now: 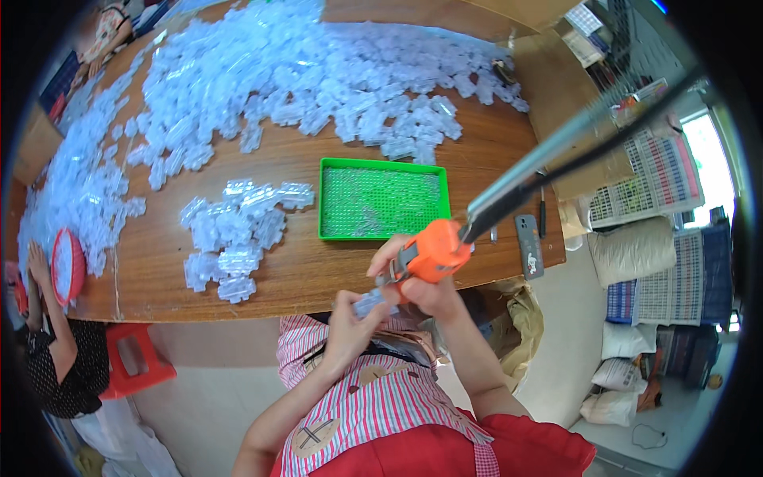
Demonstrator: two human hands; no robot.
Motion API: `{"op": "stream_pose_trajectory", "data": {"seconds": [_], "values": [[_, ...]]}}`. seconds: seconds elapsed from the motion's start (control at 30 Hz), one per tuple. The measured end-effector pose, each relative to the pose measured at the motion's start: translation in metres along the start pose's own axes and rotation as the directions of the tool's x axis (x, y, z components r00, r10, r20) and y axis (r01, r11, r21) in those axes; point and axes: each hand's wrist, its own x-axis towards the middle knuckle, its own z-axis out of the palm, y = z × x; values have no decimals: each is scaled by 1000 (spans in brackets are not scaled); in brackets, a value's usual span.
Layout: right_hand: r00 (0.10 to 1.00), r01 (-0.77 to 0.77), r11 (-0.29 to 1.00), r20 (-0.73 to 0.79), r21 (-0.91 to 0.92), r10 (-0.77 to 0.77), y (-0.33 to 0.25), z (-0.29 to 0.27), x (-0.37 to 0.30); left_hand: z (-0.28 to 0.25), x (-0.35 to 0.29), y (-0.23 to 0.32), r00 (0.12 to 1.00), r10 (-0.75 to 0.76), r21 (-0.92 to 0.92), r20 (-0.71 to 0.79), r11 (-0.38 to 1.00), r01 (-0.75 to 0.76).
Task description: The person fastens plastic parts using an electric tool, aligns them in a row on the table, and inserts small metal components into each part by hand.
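My right hand [430, 294] is wrapped round an orange electric screwdriver [439, 251], which hangs from above on a spring and a black cable. In my left hand [346, 338] a small transparent plastic part [369, 303] is pinched just off the table's near edge. The screwdriver's tip end is close to this part; whether they touch is hidden by my fingers. Just beyond my hands lies a shallow green tray [321, 203] with many tiny pieces scattered over its ridged bottom. Left of the tray is a small heap of similar transparent parts [238, 225].
A large mass of transparent parts [238, 75] covers the far wooden table [294, 282]. A phone [528, 246] and a black-handled tool [542, 219] lie at the right. Cardboard [556, 111] stands behind them. Co-workers sit at the left, near a red basket [77, 266] and a red stool [137, 362].
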Motion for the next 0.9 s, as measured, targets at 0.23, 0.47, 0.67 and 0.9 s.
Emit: {"op": "stream_pose_trajectory", "data": {"seconds": [0.23,0.47,0.67,0.9], "values": [[943,-105,994,-316,21,107,-24,-73,-31,97,28,-32,797,248,373,551,781,-501],[913,115,993,-396,10,-102,-30,-101,-43,75,72,20,636,685,805,357,119,-581],[918,61,996,-387,-71,-84,-23,-93,-38,64,78,15,564,653,802,506,-116,-586],[936,92,990,-347,109,-48,3,-70,-31,20,44,19,799,540,828,264,298,-475]]}}
